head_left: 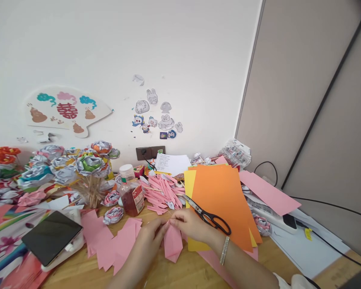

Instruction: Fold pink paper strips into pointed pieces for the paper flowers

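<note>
A folded piece of pink paper point(173, 244) hangs between my hands above the wooden table, its lower end pointed. My left hand point(154, 233) pinches its upper left edge. At the top right, the fingers of my right hand point(189, 223) close on the same piece. Left of my hands lie several cut pink paper pieces point(123, 243). Just beyond my fingers is a pile of folded pink paper strips point(164, 190). Black-handled scissors point(209, 216) rest on the orange paper sheets point(219, 192), close to my right hand.
A bottle of reddish liquid point(132, 198) stands behind the pink pieces. Paper flowers point(92, 164) crowd the back left. A dark tablet-like device point(52, 237) lies at left. On the right are a white power strip point(276, 218), cables and white paper point(307, 245).
</note>
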`<state>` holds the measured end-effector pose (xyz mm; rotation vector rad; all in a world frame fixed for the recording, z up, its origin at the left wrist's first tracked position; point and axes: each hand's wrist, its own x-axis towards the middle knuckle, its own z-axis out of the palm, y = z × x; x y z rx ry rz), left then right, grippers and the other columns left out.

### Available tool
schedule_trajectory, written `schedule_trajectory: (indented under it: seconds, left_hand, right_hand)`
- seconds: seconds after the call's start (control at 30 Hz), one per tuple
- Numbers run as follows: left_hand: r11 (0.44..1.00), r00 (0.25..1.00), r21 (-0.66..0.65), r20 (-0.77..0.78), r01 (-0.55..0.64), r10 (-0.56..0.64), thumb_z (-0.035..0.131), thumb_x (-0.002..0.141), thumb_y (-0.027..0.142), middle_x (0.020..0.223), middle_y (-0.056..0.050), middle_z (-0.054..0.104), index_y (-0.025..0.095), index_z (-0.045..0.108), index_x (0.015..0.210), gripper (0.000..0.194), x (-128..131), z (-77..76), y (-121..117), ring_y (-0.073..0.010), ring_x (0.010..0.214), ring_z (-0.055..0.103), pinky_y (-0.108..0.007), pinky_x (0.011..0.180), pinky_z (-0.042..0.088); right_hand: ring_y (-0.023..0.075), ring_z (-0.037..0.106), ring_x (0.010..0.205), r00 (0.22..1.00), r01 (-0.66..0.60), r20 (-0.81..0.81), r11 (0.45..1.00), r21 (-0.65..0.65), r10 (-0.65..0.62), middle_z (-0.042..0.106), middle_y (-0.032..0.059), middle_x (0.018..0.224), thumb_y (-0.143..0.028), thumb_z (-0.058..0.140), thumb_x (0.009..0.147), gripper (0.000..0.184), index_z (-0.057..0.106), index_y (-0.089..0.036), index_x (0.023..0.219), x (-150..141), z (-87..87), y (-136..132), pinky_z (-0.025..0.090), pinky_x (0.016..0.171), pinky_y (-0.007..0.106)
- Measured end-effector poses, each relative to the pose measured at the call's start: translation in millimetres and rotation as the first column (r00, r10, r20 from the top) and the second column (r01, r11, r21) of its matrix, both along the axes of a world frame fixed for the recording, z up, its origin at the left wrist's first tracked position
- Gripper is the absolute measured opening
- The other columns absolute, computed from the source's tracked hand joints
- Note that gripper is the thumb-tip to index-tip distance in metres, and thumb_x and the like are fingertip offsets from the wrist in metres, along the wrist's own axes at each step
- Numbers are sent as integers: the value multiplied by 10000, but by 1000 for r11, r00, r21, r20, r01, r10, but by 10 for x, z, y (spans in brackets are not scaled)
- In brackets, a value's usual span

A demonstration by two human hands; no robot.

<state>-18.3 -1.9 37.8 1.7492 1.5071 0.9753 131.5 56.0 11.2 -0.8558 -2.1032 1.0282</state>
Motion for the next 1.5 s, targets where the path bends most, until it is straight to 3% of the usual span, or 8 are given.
schedule_trajectory:
  seconds: [0.1, 0.27, 0.47, 0.8, 0.97, 1.27, 1.37, 1.5]
  left_hand:
    - [999, 997, -31, 67, -28, 30, 417, 735, 463, 528, 16, 541, 184, 546, 610, 332, -16, -18, 25, -162, 523, 510, -245, 487, 384]
    - [980, 966, -200, 254, 16, 36, 514, 628, 551, 474, 59, 497, 179, 514, 612, 373, -41, -56, 75, -115, 419, 482, -213, 400, 348]
    - [941, 917, -336, 389, 51, 89, 588, 530, 618, 450, 40, 547, 160, 525, 585, 466, -82, -172, 151, -105, 372, 490, -211, 366, 361]
    - [960, 920, -277, 385, 41, 72, 580, 587, 570, 486, 45, 529, 149, 551, 609, 422, -57, -178, 120, -105, 449, 480, -203, 423, 339]
    - [978, 943, -210, 320, -22, 90, 537, 643, 536, 478, 54, 483, 157, 538, 564, 388, -30, -178, 89, -109, 463, 437, -207, 439, 311]
    - [992, 989, -46, 89, -115, 119, 472, 723, 470, 514, 54, 405, 189, 434, 529, 344, -13, -267, 76, -132, 528, 392, -222, 475, 298]
    - [996, 993, -55, 93, -64, 69, 448, 738, 479, 519, 59, 387, 192, 424, 546, 347, -2, -270, 69, -125, 517, 371, -219, 473, 287]
    - [998, 998, -54, 51, -31, 34, 450, 739, 477, 519, 61, 377, 193, 404, 549, 344, 2, -227, 57, -118, 512, 355, -216, 472, 266]
  right_hand:
    - [75, 410, 502, 999, -2, -43, 999, -33, 1, 447, -46, 547, -283, 493, 798, 197, 578, -149, 680, -1, -20, -7, 296, 459, 178]
    - [69, 386, 347, 994, -50, -108, 971, -235, 25, 417, -66, 426, -433, 504, 783, 295, 600, -155, 751, -26, -104, -6, 267, 359, 177]
    - [79, 479, 449, 984, 6, -169, 962, -275, -54, 531, -27, 539, -444, 601, 700, 305, 604, -141, 724, -72, -214, 66, 339, 419, 178]
    - [88, 478, 416, 980, -11, -190, 948, -319, -53, 500, -37, 508, -412, 579, 721, 268, 546, -148, 691, -59, -53, -28, 350, 391, 186]
    - [79, 455, 419, 983, 12, -175, 967, -255, -58, 468, -44, 514, -368, 541, 754, 236, 514, -153, 660, -61, -23, -57, 321, 391, 178]
    - [71, 350, 503, 995, 72, -65, 997, 39, -70, 375, -59, 531, -168, 446, 780, 205, 415, -164, 577, -80, 53, -121, 254, 472, 182]
    - [77, 353, 534, 993, 107, -64, 984, 141, -99, 378, -53, 554, -119, 440, 759, 203, 402, -163, 565, -95, 44, -114, 255, 489, 182]
    - [91, 406, 575, 992, 109, -84, 983, 146, -98, 444, -36, 602, -139, 447, 769, 169, 449, -164, 601, -113, 12, -114, 290, 523, 187]
